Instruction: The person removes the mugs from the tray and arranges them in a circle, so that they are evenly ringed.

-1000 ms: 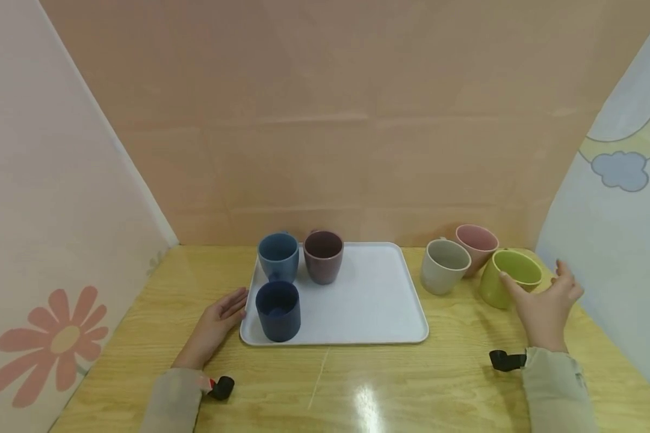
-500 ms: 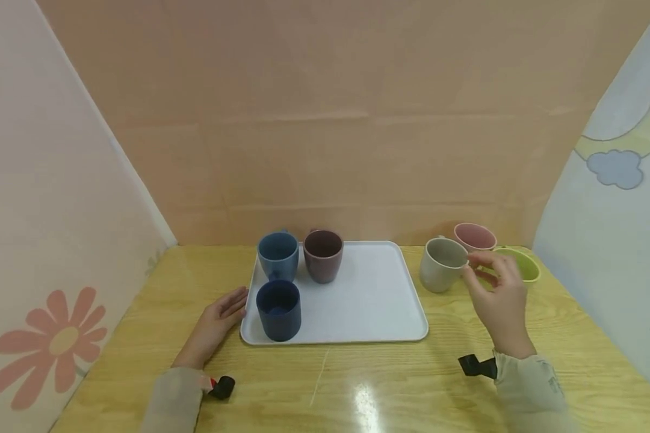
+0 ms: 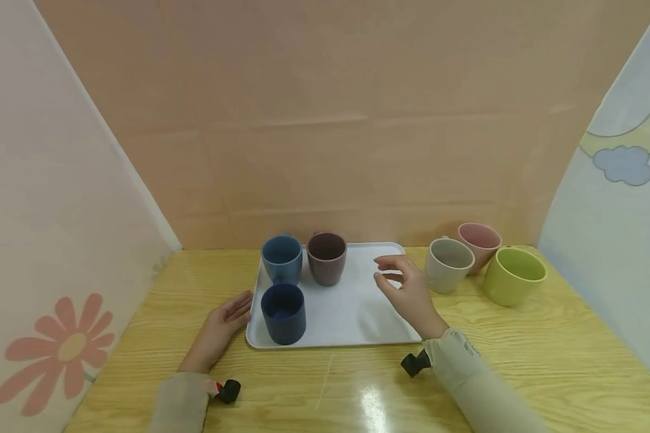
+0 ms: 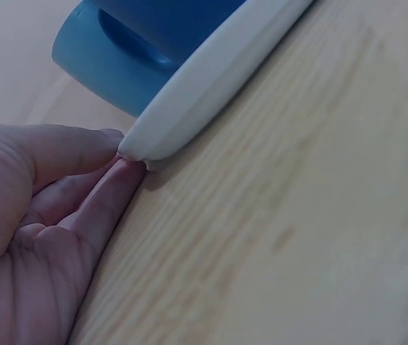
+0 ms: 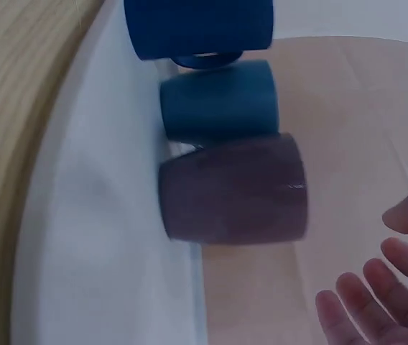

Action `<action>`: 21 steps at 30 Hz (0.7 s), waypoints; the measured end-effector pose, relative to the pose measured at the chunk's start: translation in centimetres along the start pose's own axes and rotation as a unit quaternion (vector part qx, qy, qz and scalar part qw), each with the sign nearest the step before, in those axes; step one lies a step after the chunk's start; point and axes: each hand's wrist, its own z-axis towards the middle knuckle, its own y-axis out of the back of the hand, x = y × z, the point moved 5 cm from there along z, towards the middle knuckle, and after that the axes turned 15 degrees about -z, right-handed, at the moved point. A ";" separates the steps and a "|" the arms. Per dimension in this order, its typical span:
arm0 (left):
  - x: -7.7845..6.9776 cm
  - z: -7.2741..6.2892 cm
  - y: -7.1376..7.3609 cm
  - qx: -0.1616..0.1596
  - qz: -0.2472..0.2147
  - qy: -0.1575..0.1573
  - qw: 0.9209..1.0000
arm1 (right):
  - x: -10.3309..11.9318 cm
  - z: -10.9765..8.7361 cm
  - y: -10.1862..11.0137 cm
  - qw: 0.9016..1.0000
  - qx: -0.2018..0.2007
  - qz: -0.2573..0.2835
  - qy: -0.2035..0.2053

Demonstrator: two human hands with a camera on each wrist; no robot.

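Observation:
My left hand point(image 3: 224, 322) is at the left edge of a white tray point(image 3: 352, 313). In the left wrist view its thumb meets the tray's rim point(image 4: 189, 93), with the fingertips just under that rim. My right hand point(image 3: 408, 294) hovers over the tray's right half, thumb and fingers apart, holding nothing. On the tray's left side stand a navy mug point(image 3: 284, 316), a blue mug point(image 3: 281, 257) behind it and a purple-brown mug point(image 3: 327, 261). The right wrist view shows the purple-brown mug point(image 5: 233, 190) facing the loosely bent right fingers point(image 5: 376, 291).
Right of the tray, a light grey mug point(image 3: 448, 267), a pink mug point(image 3: 482, 240) and a yellow-green mug point(image 3: 514, 276) stand close together on the wooden table point(image 3: 281, 391). A tan backdrop point(image 3: 325, 150) rises behind, with patterned side panels left and right.
My right hand has moved left from the yellow-green mug, past the grey mug, to above the tray. The left hand stays at the tray's edge, and the mugs stand where they were.

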 end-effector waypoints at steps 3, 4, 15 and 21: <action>0.1 0.0 0.0 -0.002 0.003 0.002 1.000 | -0.4 0.4 -1.9 0.998 0.043 0.011 -0.044; 0.1 0.0 0.0 -0.002 0.002 0.003 1.000 | -0.5 0.5 -2.5 0.996 0.058 0.014 -0.063; 0.1 -0.1 0.3 -0.005 -0.012 0.008 1.000 | -1.2 2.3 -8.3 0.972 0.150 0.047 -0.174; -0.1 0.1 0.0 0.000 -0.008 0.007 1.000 | -0.9 3.5 -9.3 0.971 0.135 0.047 -0.193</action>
